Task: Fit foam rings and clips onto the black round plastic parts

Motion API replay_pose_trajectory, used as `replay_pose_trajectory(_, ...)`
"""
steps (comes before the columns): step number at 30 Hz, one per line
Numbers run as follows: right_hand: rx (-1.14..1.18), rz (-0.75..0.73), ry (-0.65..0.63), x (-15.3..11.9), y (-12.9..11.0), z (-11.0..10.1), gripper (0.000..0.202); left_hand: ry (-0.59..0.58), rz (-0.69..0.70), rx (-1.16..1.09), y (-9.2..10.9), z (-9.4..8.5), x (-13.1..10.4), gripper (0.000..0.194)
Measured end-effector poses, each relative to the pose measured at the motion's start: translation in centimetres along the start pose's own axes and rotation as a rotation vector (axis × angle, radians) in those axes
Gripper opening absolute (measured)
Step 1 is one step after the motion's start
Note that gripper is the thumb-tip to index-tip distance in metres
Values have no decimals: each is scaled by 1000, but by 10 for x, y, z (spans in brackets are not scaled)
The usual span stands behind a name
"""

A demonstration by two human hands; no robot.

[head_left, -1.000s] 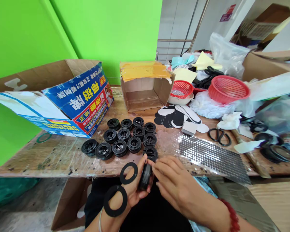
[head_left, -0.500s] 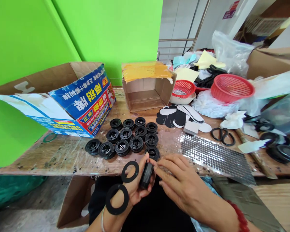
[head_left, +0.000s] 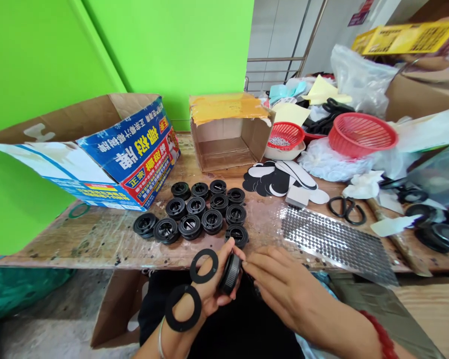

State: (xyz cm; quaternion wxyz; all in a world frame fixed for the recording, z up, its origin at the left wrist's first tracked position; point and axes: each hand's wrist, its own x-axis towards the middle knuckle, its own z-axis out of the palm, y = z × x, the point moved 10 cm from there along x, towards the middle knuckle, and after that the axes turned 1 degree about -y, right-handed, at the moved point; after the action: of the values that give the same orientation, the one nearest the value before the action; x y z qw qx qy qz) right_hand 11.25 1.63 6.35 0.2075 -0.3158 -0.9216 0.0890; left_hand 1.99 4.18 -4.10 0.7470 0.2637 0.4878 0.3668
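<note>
My left hand (head_left: 211,294) grips a black round part with a ridged rim (head_left: 230,274), tilted on its edge. Two flat black rings, an upper one (head_left: 213,269) and a lower one (head_left: 198,311), lie against that hand and wrist. Beside the ridged part is my right hand (head_left: 284,284), palm down, its fingers bent and close together. Something dark shows under those fingers, too hidden to name. Several similar black round parts (head_left: 190,227) stand in rows on the table just beyond my hands.
A blue printed carton (head_left: 134,149) stands at the left, a smaller cardboard box (head_left: 228,162) behind the rows. To the right lie black and white cutouts (head_left: 265,187), a sheet of small dots (head_left: 333,244), scissors (head_left: 347,210) and a red basket (head_left: 362,134). Someone holds a yellow crate (head_left: 407,40).
My right hand has drawn slightly down from the ridged part, and a dark thing now shows beneath its fingers. The ridged part has tilted a little. A person with a yellow crate has appeared at upper right.
</note>
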Motion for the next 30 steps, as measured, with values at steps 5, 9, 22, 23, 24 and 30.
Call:
replay_pose_trajectory(5,165,138,130,-5,17,-13,35,-77,-91,-17,3,14,1,56)
replay_pose_trajectory(9,45,71,112,1,2,-13,30,-24,-38,3,3,9,4,53)
replay_pose_trajectory(22,-183,806,105,-55,211,8,15,129,55,50,7,-7,15,53)
replay_pose_trajectory(23,-205,802,63,-54,218,12,17,143,56,53,8,-8,16,53)
replay_pose_trajectory(24,-213,791,37,-51,223,16,18,158,61,52,9,-9,16,53)
replay_pose_trajectory(30,-277,761,-51,-38,224,29,19,152,115,9,13,-10,22,52)
